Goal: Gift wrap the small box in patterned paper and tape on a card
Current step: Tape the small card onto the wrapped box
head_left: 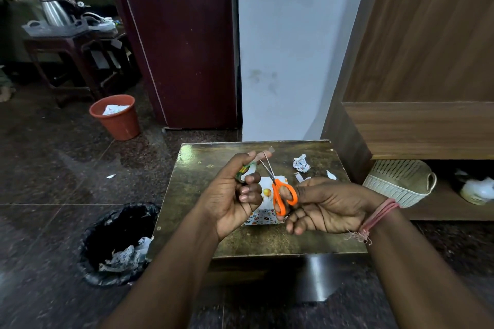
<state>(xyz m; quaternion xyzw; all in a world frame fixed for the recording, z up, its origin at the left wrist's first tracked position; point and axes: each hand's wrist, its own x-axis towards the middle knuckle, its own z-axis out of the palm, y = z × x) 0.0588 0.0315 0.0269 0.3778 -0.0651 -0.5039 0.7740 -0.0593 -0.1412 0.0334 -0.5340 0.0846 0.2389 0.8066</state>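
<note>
- The left hand (235,195) is curled around a roll of tape (246,172) and holds it up above the worktop (267,243).
- A short strip of tape (263,155) sticks out from the roll. It runs up and to the right, away from the left thumb.
- The right hand (320,205) grips the orange scissors (280,192), with fingers through the handle loops.
- The scissor blades point up and to the left. They look a little open, and they meet the strip just beside the roll.
- So the blades cross the strip, and I think the next move is a snip to free one piece of tape.
- The small box (267,195) sits on the worktop right under both hands. It is already covered in white paper with balloons on it.
- The box is partly hidden by the hands, so I cannot tell which flap needs the tape.
- Both hands are about as near to the box as each other. The box lies just below and a bit beyond them.
- I cannot see a card.
- Little paper scraps (301,163) lie on the worktop to the right, apart from the box.
</note>
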